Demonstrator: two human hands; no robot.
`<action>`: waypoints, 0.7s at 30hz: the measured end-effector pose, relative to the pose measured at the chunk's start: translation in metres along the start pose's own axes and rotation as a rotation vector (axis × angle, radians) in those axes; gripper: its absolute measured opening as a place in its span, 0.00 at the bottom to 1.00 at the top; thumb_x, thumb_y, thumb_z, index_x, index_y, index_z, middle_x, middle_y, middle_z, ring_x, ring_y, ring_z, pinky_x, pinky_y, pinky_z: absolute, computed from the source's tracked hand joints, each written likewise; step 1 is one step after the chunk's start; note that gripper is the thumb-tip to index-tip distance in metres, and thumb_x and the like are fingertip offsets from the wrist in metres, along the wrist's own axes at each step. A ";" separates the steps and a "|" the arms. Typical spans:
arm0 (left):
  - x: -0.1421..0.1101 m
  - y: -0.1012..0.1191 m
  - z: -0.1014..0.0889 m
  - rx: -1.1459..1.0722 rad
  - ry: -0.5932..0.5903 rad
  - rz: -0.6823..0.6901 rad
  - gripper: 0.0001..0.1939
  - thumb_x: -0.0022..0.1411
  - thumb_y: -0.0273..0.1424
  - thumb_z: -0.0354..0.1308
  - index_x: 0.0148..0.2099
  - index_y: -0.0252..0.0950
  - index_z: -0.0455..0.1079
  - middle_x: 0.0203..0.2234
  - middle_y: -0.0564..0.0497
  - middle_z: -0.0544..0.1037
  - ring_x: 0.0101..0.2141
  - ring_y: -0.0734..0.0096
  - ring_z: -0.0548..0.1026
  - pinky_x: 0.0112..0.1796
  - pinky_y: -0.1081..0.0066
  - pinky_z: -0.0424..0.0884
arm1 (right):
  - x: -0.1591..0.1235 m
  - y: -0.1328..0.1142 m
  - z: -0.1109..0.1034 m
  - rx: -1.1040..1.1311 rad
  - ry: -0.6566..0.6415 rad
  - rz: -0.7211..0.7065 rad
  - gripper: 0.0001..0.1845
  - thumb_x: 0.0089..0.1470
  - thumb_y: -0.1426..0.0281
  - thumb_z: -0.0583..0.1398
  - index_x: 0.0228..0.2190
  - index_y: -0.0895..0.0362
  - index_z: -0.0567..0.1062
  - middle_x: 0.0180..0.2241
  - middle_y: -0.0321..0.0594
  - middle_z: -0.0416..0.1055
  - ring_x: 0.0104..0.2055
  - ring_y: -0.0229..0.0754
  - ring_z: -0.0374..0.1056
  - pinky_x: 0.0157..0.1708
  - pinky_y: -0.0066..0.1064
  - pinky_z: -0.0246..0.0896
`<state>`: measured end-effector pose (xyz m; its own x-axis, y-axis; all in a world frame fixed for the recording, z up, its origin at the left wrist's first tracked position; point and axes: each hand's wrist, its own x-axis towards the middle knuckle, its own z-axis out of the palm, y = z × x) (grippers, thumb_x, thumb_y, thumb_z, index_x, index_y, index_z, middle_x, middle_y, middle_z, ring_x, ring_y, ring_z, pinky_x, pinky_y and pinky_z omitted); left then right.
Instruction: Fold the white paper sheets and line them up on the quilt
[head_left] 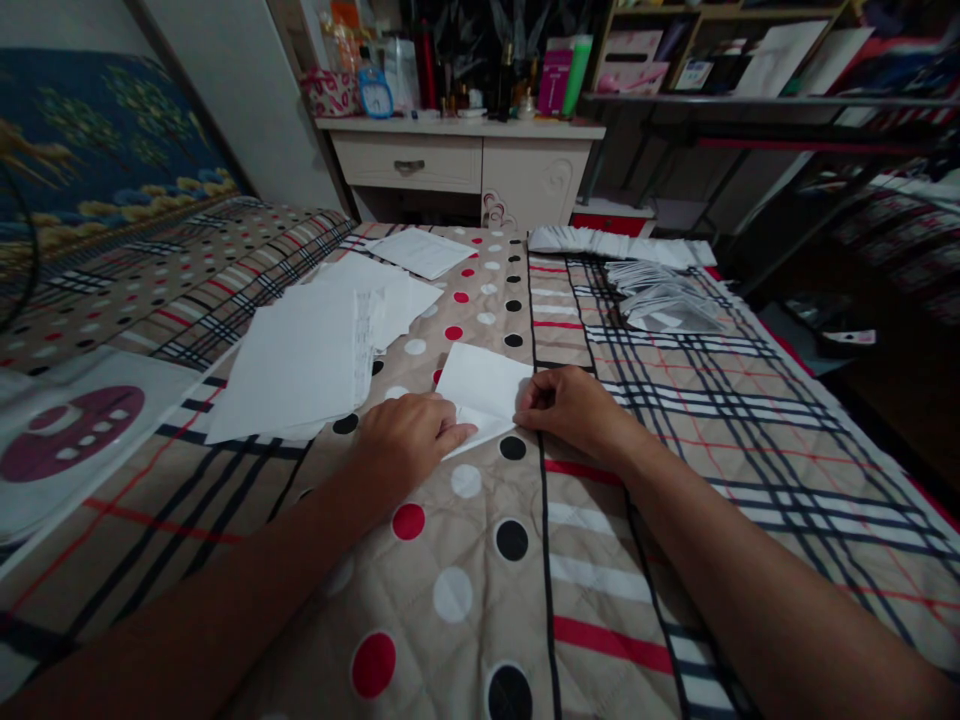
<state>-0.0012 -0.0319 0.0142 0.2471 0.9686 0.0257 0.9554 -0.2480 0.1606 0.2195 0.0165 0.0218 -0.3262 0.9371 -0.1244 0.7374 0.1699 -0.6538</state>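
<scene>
A small white sheet of paper (484, 378) lies on the patterned bedspread in front of me, its near edge folded up. My left hand (412, 435) grips the paper's left near corner, thumb laid along the fold. At the right near corner, my right hand (555, 403) pinches the paper between thumb and curled fingers. Left of my hands spreads a pile of larger white sheets (292, 360), some with print along one side. Behind it rests another printed sheet (424, 252).
Far right on the bedspread (465, 600) are a row of folded white papers (622, 245) and a stack of clear plastic sleeves (664, 300). A white plastic bag with a purple print (142, 375) lies at left. A white dresser (409, 165) stands beyond the bed.
</scene>
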 end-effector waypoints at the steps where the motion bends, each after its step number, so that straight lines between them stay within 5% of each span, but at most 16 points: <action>1: -0.001 0.000 0.000 -0.028 0.024 -0.002 0.17 0.62 0.47 0.55 0.32 0.38 0.68 0.27 0.52 0.75 0.28 0.69 0.69 0.29 0.69 0.54 | 0.000 0.000 0.000 -0.001 0.001 -0.003 0.03 0.42 0.70 0.65 0.23 0.57 0.77 0.23 0.34 0.73 0.24 0.34 0.65 0.24 0.25 0.54; 7: 0.000 0.008 -0.001 -0.188 0.057 0.110 0.02 0.63 0.31 0.56 0.39 0.39 0.69 0.37 0.53 0.73 0.34 0.71 0.72 0.33 0.71 0.61 | 0.001 0.000 0.001 -0.010 -0.004 0.005 0.04 0.42 0.70 0.66 0.23 0.57 0.77 0.22 0.34 0.73 0.23 0.34 0.65 0.24 0.25 0.53; 10: 0.005 0.007 0.001 -0.281 0.008 0.188 0.06 0.64 0.27 0.53 0.39 0.40 0.72 0.38 0.52 0.74 0.35 0.71 0.72 0.36 0.71 0.64 | 0.001 -0.001 0.001 -0.012 -0.001 0.002 0.03 0.42 0.70 0.66 0.23 0.57 0.77 0.22 0.34 0.73 0.23 0.34 0.65 0.24 0.25 0.53; 21: 0.016 0.025 0.001 -0.115 0.012 0.027 0.13 0.61 0.43 0.58 0.34 0.39 0.73 0.34 0.51 0.77 0.34 0.65 0.75 0.31 0.68 0.60 | 0.001 -0.002 0.002 -0.025 0.014 0.013 0.04 0.42 0.70 0.66 0.23 0.57 0.77 0.22 0.35 0.73 0.24 0.35 0.65 0.24 0.25 0.53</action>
<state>0.0272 -0.0224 0.0181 0.2698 0.9620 0.0429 0.9235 -0.2711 0.2713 0.2166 0.0164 0.0214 -0.3086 0.9433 -0.1222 0.7563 0.1654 -0.6330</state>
